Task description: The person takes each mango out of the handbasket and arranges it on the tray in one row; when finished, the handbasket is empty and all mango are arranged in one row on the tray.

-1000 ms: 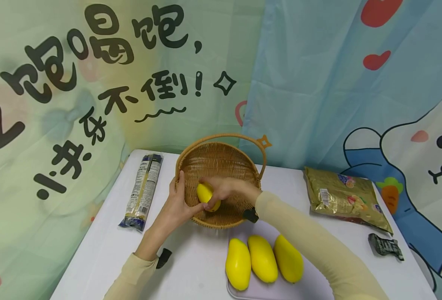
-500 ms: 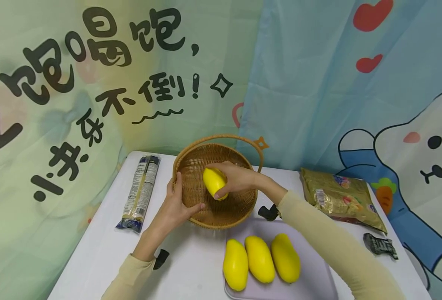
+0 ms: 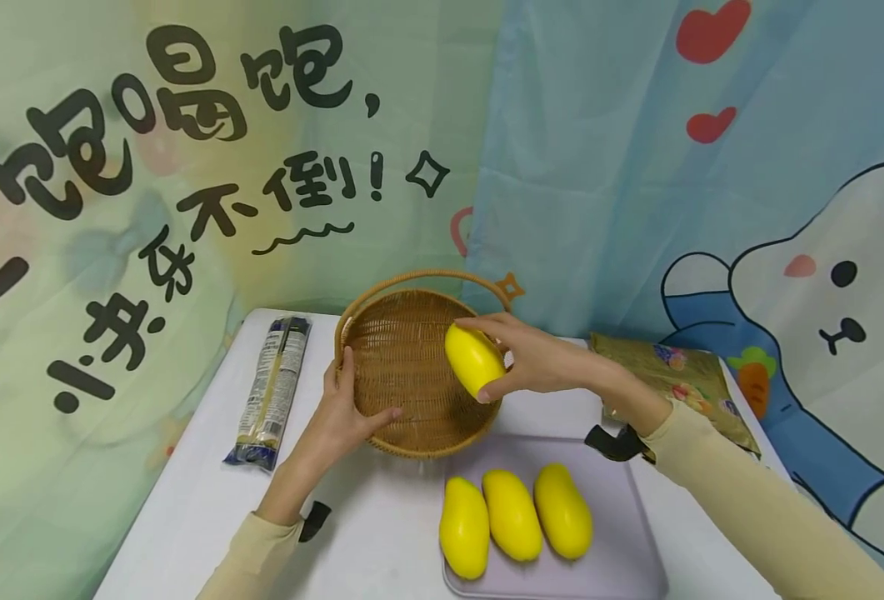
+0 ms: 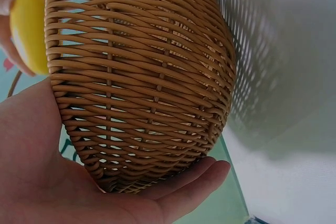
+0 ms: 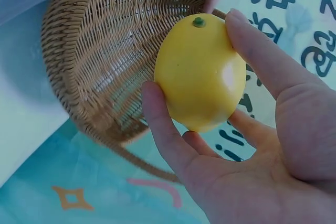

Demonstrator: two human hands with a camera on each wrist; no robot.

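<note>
A brown wicker basket (image 3: 404, 367) tilts so that its hollow faces me, its handle arching at the back. My left hand (image 3: 342, 417) grips its left rim, thumb over the inside and fingers round the outer wall; in the left wrist view the woven side (image 4: 142, 77) fills the middle. A yellow mango (image 3: 475, 360) is in my right hand (image 3: 546, 357), above the basket's right rim. The right wrist view shows this mango (image 5: 202, 72) end-on with a green stem spot, held between thumb and fingers. No fruit shows inside the basket.
Three more mangoes (image 3: 513, 515) lie side by side on a pale purple tray (image 3: 621, 533) in front of the basket. A long printed packet (image 3: 271, 392) lies at left. A gold bag (image 3: 674, 383) lies at right, partly behind my right forearm. A printed curtain (image 3: 591, 167) hangs behind.
My right hand has lifted the mango up and right, from deep inside the basket to its right rim. My left hand keeps its hold on the basket. The head view has turned slightly right.
</note>
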